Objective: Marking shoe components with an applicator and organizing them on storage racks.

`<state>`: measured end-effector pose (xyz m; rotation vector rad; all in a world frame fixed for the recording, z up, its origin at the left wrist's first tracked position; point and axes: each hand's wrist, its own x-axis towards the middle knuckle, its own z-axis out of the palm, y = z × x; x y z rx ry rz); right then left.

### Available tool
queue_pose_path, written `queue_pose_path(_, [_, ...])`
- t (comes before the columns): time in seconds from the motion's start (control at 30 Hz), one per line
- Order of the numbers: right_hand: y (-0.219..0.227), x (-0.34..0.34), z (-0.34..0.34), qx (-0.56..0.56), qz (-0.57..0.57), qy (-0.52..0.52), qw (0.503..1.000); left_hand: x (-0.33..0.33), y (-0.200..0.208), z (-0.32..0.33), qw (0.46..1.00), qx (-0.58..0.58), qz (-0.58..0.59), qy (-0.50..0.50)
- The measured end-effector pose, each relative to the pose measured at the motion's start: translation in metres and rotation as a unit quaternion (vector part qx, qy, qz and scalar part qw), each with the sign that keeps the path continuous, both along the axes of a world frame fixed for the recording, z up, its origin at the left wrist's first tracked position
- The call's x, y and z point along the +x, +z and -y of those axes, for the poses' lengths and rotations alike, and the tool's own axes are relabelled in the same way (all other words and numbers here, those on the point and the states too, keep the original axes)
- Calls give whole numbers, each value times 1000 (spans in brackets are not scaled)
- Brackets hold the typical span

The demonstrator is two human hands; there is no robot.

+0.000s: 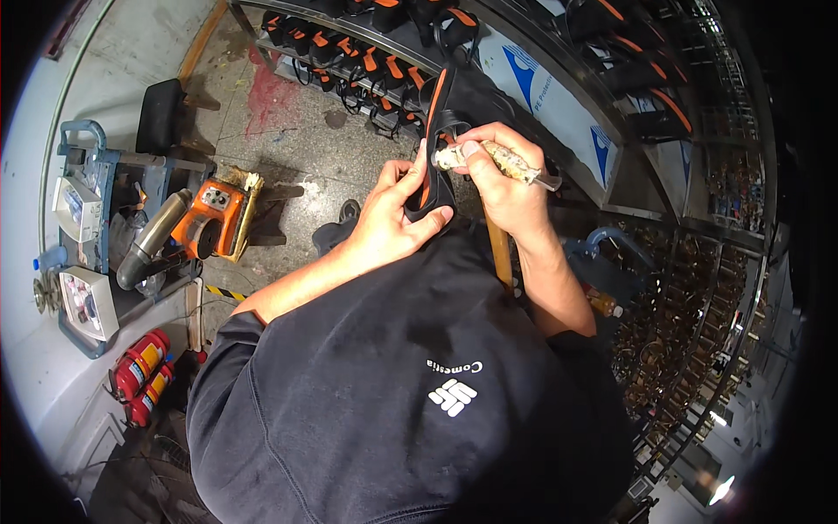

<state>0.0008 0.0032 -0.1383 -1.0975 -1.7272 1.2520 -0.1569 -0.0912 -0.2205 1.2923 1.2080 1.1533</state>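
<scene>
In front of my chest, my left hand is closed around a black sandal with an orange strip along it, the fingers on one side and the thumb at its lower end. My right hand grips a crusted, pale-coated hand tool with a flat metal end sticking out past the palm. Its other, clotted end meets the sandal's straps or lies right beside them; whether it touches cannot be made out. A wooden bar shows below my right wrist.
Racks of black and orange sandals stand ahead, with more at the upper right. On the left are an orange machine with a metal pipe, a blue-framed trolley and red fire extinguishers. Metal shelving fills the right.
</scene>
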Motion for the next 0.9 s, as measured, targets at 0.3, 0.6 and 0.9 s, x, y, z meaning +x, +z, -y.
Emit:
queue_pose_path(0.3, [-8, 26, 8, -73, 30, 9, 997, 16, -16, 3, 998, -11, -37, -51])
queue_pose_path(0.6, [-7, 45, 7, -134, 110, 69, 983, 21, -27, 4, 996, 10, -46, -79])
queue_pose_path(0.9, [3, 65, 10, -114, 76, 83, 987, 16, -18, -14, 994, -30, 18, -99])
